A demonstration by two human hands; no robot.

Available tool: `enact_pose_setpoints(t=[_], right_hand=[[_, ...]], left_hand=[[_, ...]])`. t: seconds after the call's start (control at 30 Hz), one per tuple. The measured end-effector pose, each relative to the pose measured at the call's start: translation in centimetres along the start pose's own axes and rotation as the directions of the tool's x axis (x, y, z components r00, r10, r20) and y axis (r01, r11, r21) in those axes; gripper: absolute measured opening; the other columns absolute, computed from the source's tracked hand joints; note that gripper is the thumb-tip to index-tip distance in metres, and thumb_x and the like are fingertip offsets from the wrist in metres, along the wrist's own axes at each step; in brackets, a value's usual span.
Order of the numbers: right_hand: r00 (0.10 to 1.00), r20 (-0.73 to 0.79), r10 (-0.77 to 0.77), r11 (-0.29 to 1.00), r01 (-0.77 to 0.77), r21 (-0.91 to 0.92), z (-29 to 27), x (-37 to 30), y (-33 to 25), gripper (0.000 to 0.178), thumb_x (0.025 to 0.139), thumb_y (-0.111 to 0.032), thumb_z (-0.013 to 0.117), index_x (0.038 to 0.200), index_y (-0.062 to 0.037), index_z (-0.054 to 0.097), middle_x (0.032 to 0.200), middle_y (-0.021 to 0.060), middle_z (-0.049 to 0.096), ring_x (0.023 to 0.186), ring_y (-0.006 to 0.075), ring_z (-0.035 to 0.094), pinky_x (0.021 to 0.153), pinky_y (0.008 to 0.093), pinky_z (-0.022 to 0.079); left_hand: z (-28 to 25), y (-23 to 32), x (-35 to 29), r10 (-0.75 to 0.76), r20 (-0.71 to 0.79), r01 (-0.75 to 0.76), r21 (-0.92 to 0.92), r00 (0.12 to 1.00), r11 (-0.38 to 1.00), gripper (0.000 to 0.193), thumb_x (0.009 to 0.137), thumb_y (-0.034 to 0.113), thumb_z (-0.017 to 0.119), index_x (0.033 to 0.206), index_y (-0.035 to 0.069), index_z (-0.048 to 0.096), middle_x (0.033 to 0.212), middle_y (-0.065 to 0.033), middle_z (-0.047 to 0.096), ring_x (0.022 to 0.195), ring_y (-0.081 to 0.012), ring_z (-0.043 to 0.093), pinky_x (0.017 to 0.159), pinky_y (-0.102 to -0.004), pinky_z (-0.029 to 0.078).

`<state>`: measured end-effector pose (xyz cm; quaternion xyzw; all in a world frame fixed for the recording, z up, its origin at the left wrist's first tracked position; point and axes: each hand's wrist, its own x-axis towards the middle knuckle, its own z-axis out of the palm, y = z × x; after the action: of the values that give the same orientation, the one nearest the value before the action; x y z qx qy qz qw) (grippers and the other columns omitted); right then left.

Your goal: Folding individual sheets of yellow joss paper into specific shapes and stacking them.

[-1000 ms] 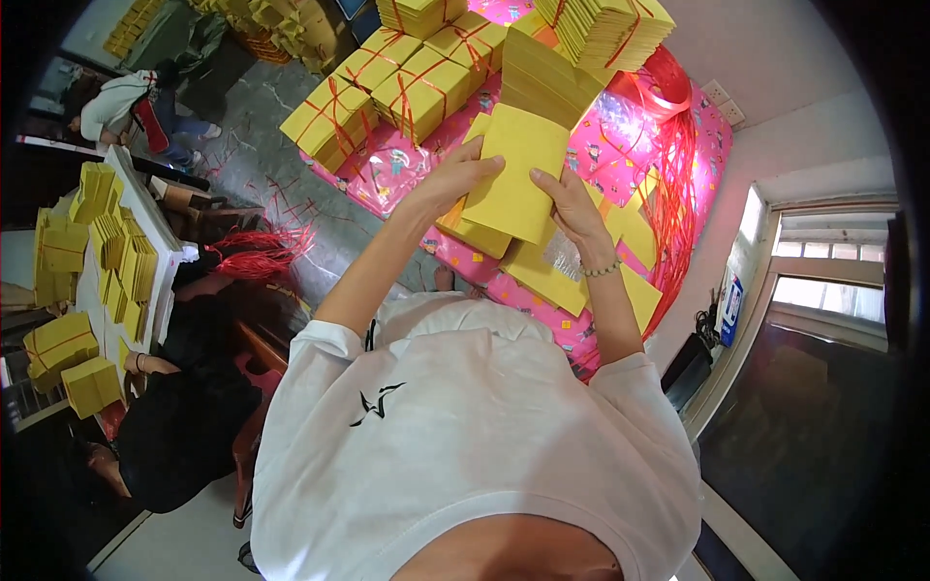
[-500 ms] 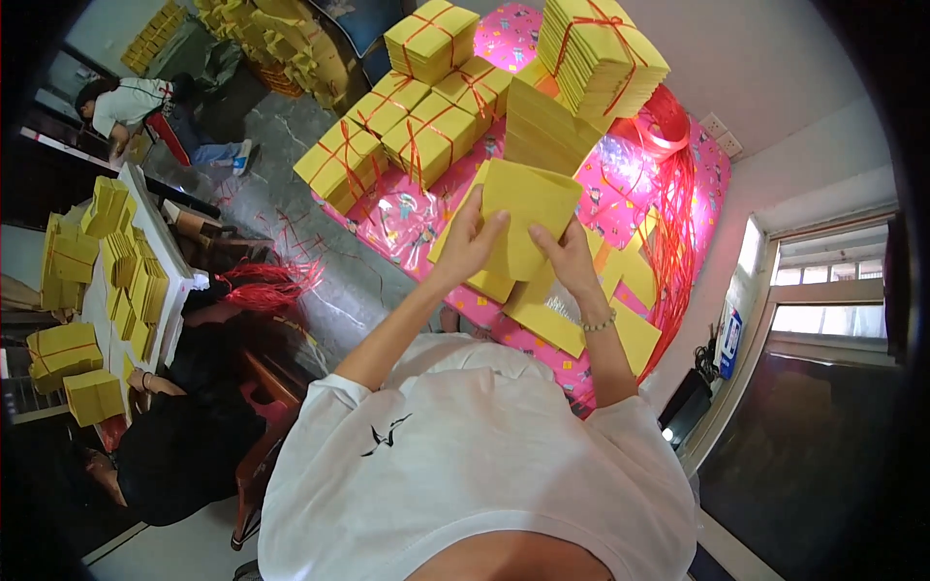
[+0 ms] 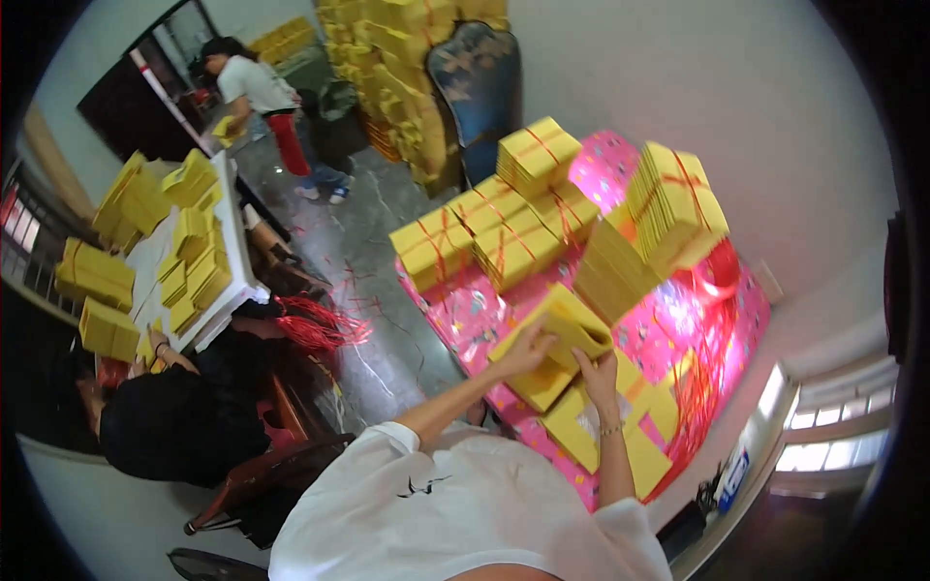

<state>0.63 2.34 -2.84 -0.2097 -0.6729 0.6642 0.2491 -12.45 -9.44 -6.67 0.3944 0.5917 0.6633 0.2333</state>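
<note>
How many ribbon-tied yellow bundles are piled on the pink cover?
6: four clustered bundles on the left, one raised bundle behind them, one tall bundle on the right. Others may be hidden.

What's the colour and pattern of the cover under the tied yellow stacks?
Pink cover with small multicoloured figures; it shows in the head view.

A table under a glossy pink patterned cover [image 3: 605,160] stands beside a plain pale wall [image 3: 804,194]. Past its left edge lie a grey, white-veined floor [image 3: 378,252] and a long white-topped table [image 3: 238,254]. Bright rectangular windowpanes [image 3: 833,455] show beyond the pink table's near right corner.
</note>
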Motion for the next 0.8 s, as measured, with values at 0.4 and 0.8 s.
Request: enact_pose_setpoints(t=[0.4, 0.8], right_hand=[[0.84, 0.309, -0.445, 0.283, 0.46, -0.842, 3.0, 1.4, -9.0, 0.049, 0.084, -0.019, 0.062, 0.128, -0.0041, 0.045, 0.121, 0.015, 0.051, 0.117, 0.0313, 0.046, 0.103, 0.0395, 0.033], [0.871, 0.385, -0.307, 0.156, 0.445, -0.882, 3.3, 2.9, -4.6, 0.015, 0.088, -0.02, 0.054, 0.094, -0.0063, 0.052, 0.079, 0.0098, 0.049, 0.074, 0.0267, 0.05, 0.068, 0.0399, 0.039]], left_hand=[[0.0, -5.1, -0.2, -0.058, 0.044, 0.058, 0.002, 0.997, 0.998, 0.052, 0.093, 0.015, 0.052, 0.136, -0.005, 0.031, 0.134, -0.0179, 0.044, 0.126, -0.0232, 0.04, 0.104, -0.0311, 0.031], [0.2, -3.7, -0.3, -0.121, 0.026, 0.12, 0.047, 0.992, 0.992, 0.054, 0.093, 0.019, 0.052, 0.136, -0.006, 0.031, 0.134, -0.023, 0.044, 0.127, -0.0281, 0.04, 0.104, -0.0337, 0.031]])
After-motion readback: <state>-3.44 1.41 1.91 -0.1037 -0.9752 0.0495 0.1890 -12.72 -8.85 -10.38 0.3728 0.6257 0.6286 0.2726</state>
